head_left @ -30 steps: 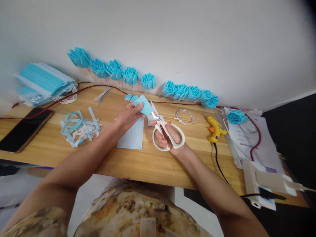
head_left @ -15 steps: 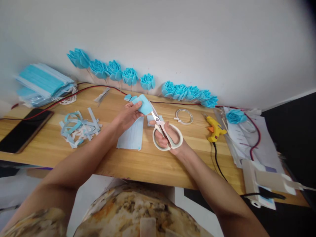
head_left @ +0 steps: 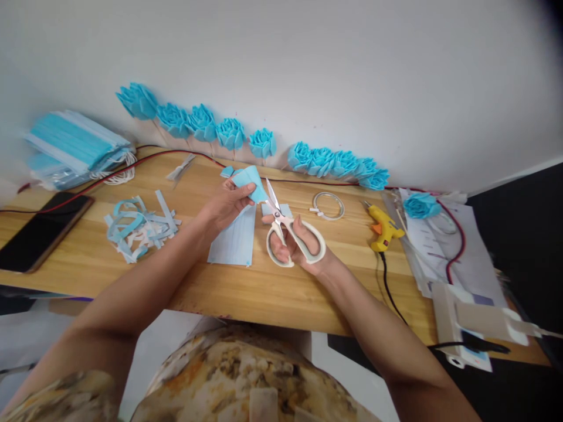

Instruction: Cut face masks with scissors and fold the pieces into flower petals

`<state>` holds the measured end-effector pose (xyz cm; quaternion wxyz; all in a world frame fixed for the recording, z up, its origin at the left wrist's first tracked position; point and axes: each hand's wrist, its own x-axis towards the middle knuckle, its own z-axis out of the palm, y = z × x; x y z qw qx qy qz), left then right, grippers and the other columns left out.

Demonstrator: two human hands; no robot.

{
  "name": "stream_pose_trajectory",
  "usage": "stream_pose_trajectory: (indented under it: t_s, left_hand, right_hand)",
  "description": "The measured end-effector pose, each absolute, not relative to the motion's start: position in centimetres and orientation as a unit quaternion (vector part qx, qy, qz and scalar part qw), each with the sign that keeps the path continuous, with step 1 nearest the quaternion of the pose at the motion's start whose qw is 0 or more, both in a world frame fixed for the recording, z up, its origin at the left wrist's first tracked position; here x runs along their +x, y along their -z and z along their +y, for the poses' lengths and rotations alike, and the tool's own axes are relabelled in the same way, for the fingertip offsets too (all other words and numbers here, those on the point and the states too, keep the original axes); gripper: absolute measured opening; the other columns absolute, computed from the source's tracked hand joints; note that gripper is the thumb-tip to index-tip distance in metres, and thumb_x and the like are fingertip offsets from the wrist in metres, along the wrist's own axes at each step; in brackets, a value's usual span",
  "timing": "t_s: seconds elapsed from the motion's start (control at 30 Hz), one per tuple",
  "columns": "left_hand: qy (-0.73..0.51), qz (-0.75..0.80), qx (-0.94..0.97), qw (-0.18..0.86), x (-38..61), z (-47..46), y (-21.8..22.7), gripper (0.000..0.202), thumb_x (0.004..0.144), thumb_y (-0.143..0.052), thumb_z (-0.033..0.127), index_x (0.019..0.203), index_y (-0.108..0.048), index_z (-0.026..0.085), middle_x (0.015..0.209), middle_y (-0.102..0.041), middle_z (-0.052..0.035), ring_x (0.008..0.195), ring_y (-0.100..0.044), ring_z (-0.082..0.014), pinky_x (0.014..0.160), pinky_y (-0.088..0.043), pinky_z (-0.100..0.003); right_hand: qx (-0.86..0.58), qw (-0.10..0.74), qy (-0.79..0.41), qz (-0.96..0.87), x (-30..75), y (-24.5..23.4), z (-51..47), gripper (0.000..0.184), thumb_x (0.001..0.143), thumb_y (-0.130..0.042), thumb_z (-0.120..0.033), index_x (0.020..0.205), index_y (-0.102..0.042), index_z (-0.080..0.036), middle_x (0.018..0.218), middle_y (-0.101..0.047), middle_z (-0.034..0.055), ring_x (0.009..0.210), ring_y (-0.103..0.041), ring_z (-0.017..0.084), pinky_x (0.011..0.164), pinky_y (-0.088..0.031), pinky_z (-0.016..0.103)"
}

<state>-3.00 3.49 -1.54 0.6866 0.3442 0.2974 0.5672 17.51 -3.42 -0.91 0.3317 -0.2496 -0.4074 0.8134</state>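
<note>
My left hand (head_left: 226,206) pinches a blue piece (head_left: 248,183) between thumb and bent fingers, above the pale sheet's (head_left: 233,241) far end, right edge free, likely so blades can reach it. My right hand (head_left: 310,239) has the scissors (head_left: 285,221), thumb through one loop, fingers through the other, partly spread, so the blades stand parted by that edge; touching or not, can't tell. Scraps (head_left: 141,228) lie left, probably to sit apart; glue gun (head_left: 382,228) right, flowers (head_left: 231,135) far.

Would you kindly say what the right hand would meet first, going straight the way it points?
Scissors leading, the right hand would likely meet the blue piece in the left hand; depth is unclear.
</note>
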Motion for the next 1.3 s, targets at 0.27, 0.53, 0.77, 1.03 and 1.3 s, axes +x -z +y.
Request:
stream_pose_trajectory:
  t_s: [0.27, 0.53, 0.77, 1.03, 1.3]
  left_hand:
    - [-0.577, 0.301, 0.349, 0.675, -3.03, 3.62, 1.67, 0.032, 0.063, -0.094, 0.022, 0.083, -0.070, 0.013, 0.078, -0.072, -0.0014, 0.061, -0.063, -0.0089, 0.054, -0.053, -0.018]
    - [-0.562, 0.306, 0.365, 0.676, -2.55, 3.16, 1.34, 0.041, 0.058, -0.097, 0.026, 0.086, -0.071, 0.013, 0.077, -0.069, 0.0001, 0.059, -0.061, -0.0083, 0.052, -0.053, -0.018]
    - [-0.558, 0.310, 0.370, 0.675, -2.44, 3.09, 1.35, 0.042, 0.058, -0.097, 0.026, 0.089, -0.071, 0.013, 0.073, -0.065, 0.0011, 0.060, -0.060, -0.0088, 0.052, -0.051, -0.019]
    - [-0.546, 0.310, 0.385, 0.676, -2.42, 2.97, 1.55, 0.039, 0.060, -0.095, 0.024, 0.086, -0.069, 0.013, 0.071, -0.064, 0.0013, 0.061, -0.059, -0.0096, 0.054, -0.049, -0.020]
    - [-0.552, 0.314, 0.369, 0.679, -2.62, 3.25, 1.83, 0.034, 0.063, -0.093, 0.022, 0.082, -0.066, 0.014, 0.076, -0.066, -0.0005, 0.065, -0.059, -0.0098, 0.055, -0.049, -0.019]
  right_hand:
    - [-0.233, 0.323, -0.815, -0.421, 17.60, 1.09, -3.39, 0.063, 0.089, -0.055, -0.070, 0.124, -0.062, -0.018, 0.070, -0.057, -0.0009, 0.053, -0.047, 0.011, 0.049, -0.039, 0.026]
    - [-0.233, 0.325, -0.814, -0.423, 17.66, 1.16, -3.18, 0.067, 0.088, -0.056, -0.071, 0.128, -0.061, -0.018, 0.069, -0.057, -0.0010, 0.053, -0.048, 0.012, 0.049, -0.039, 0.026]
    - [-0.231, 0.323, -0.814, -0.424, 17.69, 1.25, -3.08, 0.070, 0.087, -0.057, -0.072, 0.130, -0.060, -0.017, 0.070, -0.058, -0.0010, 0.053, -0.049, 0.012, 0.048, -0.039, 0.026]
    - [-0.245, 0.328, -0.807, -0.426, 17.68, 0.88, -3.13, 0.066, 0.088, -0.055, -0.072, 0.126, -0.062, -0.018, 0.066, -0.056, -0.0020, 0.052, -0.048, 0.012, 0.048, -0.039, 0.026]
    - [-0.275, 0.361, -0.796, -0.401, 17.60, 0.69, -3.26, 0.063, 0.079, -0.068, -0.069, 0.113, -0.067, -0.017, 0.061, -0.053, -0.0052, 0.044, -0.041, 0.008, 0.040, -0.033, 0.022]
